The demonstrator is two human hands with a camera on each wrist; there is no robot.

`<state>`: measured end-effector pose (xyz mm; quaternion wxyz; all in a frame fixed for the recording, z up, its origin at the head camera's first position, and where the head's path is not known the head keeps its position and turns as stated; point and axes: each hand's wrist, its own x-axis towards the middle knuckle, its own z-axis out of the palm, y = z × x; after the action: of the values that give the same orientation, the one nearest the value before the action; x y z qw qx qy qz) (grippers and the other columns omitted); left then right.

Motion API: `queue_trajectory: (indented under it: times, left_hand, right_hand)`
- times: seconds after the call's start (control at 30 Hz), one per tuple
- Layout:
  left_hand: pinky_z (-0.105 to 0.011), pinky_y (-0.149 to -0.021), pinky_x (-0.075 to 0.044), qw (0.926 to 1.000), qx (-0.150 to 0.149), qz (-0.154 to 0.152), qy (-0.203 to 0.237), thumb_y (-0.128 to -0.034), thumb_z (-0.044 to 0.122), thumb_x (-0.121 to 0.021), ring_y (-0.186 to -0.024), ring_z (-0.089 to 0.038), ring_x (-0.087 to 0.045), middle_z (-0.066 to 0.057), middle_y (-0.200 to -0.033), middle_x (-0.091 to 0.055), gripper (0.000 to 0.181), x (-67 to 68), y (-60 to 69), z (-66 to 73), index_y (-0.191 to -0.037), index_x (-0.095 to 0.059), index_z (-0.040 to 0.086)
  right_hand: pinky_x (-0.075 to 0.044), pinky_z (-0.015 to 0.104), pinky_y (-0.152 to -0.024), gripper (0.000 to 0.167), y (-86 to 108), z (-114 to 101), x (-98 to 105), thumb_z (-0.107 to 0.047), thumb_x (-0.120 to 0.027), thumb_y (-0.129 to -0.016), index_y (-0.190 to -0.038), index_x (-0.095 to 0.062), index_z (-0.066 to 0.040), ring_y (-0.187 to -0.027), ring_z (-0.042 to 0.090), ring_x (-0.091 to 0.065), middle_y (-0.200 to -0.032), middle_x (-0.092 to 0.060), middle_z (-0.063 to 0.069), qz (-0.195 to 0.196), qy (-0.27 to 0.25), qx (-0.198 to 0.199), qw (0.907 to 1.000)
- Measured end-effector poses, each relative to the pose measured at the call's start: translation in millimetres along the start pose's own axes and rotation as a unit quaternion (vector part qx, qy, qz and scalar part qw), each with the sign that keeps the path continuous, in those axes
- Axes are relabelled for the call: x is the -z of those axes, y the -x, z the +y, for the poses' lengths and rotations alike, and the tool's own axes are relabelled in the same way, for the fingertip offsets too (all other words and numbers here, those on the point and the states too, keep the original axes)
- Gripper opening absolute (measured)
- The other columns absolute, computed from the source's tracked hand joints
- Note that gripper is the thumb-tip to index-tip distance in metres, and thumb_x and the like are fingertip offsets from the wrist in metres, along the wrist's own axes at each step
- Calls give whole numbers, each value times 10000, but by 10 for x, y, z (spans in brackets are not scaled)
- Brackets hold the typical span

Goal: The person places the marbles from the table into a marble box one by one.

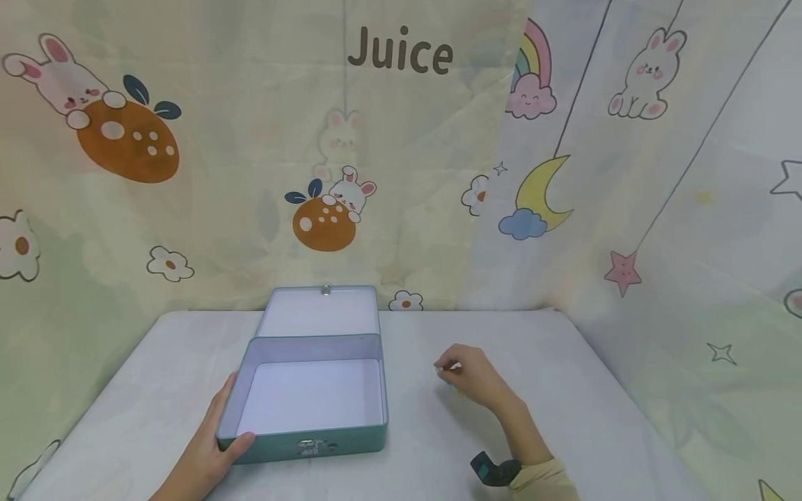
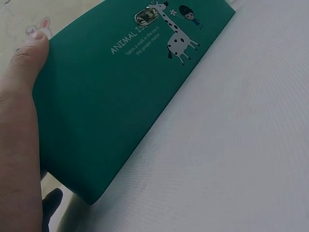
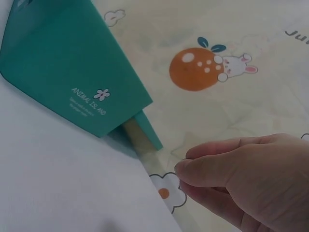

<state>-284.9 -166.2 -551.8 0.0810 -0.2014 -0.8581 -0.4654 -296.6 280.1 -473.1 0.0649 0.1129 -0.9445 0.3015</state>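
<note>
A green tin box [image 1: 357, 440] with a white inside stands on the table, its hinged lid [image 1: 322, 314] thrown back. Its inside shows bare. My left hand [image 1: 202, 452] grips the near left corner, thumb at the front and fingers along the left side. In the left wrist view, a metal clasp [image 2: 146, 17] and a printed giraffe [image 2: 179, 41] mark the front. To the right of the box, my right hand [image 1: 479, 379] pinches a small pale thing [image 1: 439, 369] above the table. A yellow-green bit [image 1: 460, 393] shows below that hand; its kind is unclear.
A white cloth covers the table [image 1: 595, 417]. Behind and at both sides hangs a printed curtain [image 1: 413, 174] with rabbits, flowers and a moon. A dark strap-on device [image 1: 495, 471] sits on my right wrist beside a yellow sleeve [image 1: 546, 481].
</note>
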Motion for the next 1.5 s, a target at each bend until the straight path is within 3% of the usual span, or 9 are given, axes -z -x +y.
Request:
queue_trajectory:
  times: [0.23, 0.33, 0.57, 0.63, 0.83, 0.97, 1.1, 1.23, 1.5]
  left_hand:
    - [-655, -1054, -135, 10000, -20, 23, -92, -892, 212, -583, -1345, 97, -78, -182, -1557, -128, 888, 43, -9, -22, -1534, 26, 286]
    - [-572, -1104, -115, 9999, -57, 54, -108, -891, 213, -584, -1317, 144, -71, -169, -1559, -131, 889, 65, -8, -14, -1535, 25, 282]
    - [-676, -1042, -125, 10000, -19, 44, 7, -892, 216, -590, -1325, 156, -41, -198, -1561, -112, 894, 98, -15, -22, -1532, 29, 300]
    - [-691, -1027, -139, 10000, 29, 31, 54, -891, 210, -591, -1365, 86, -55, -188, -1563, -110, 894, 90, -16, -34, -1533, 24, 298]
    - [-745, -963, -214, 9999, 84, -69, 111, -879, 206, -607, -1391, -366, -159, -188, -1562, -116, 912, 4, -21, -6, -1534, 24, 287]
    - [-728, -935, -275, 10000, 79, -44, 10, -869, 209, -617, -1343, -369, -218, -195, -1552, -146, 930, -31, -16, 26, -1531, 30, 299]
    - [-723, -920, -299, 9999, 60, 24, -146, -863, 218, -622, -1312, -420, -268, -212, -1538, -167, 940, -6, -18, 31, -1532, 34, 289]
    - [-741, -926, -277, 9999, 69, 26, -127, -865, 221, -619, -1325, -477, -251, -214, -1543, -150, 934, 3, -31, 9, -1531, 32, 293]
    - [-751, -947, -243, 9998, 217, -27, -9, -862, 234, -623, -1356, -477, -204, -209, -1551, -131, 939, -4, -30, -30, -1526, 35, 326]
  right_hand:
    - [-544, 213, -752, 114, -27, -75, -64, -33, -715, -806, -894, -708, -104, -850, 91, -630, -874, -667, -64, -15, 13, 165, 9999]
    - [-545, 206, -751, 112, -38, -109, -91, -29, -712, -807, -896, -705, -98, -850, 102, -634, -878, -666, -52, -51, -84, 329, 9994]
    - [-539, 191, -755, 127, -95, -157, -123, -22, -705, -811, -887, -711, -123, -857, 105, -637, -887, -660, -46, -189, -209, 627, 9976]
    - [-542, 195, -756, 130, -109, -167, -131, -24, -704, -813, -894, -714, -125, -858, 102, -635, -889, -660, -46, -207, -208, 674, 9973]
    - [-544, 191, -754, 137, -103, -194, -149, -42, -706, -820, -908, -732, -143, -852, 74, -624, -892, -655, -69, -237, -241, 655, 9973]
    - [-534, 173, -755, 131, -150, -300, -140, -41, -701, -825, -915, -734, -132, -852, 76, -627, -899, -658, -61, -328, -215, 970, 9945]
    - [-530, 164, -750, 110, -297, -499, -147, -67, -697, -836, -916, -742, -128, -846, 70, -621, -895, -657, -58, -590, 140, 1392, 9884]
    - [-523, 150, -745, 108, -477, -697, -174, -93, -684, -855, -936, -750, -118, -837, 41, -605, -918, -655, -54, -1112, 575, 1622, 9788]
    - [-485, 117, -712, 128, -832, -1023, -257, -82, -686, -851, -946, -760, -124, -780, 27, -568, -884, -674, -38, -1871, 1762, 2136, 9425]
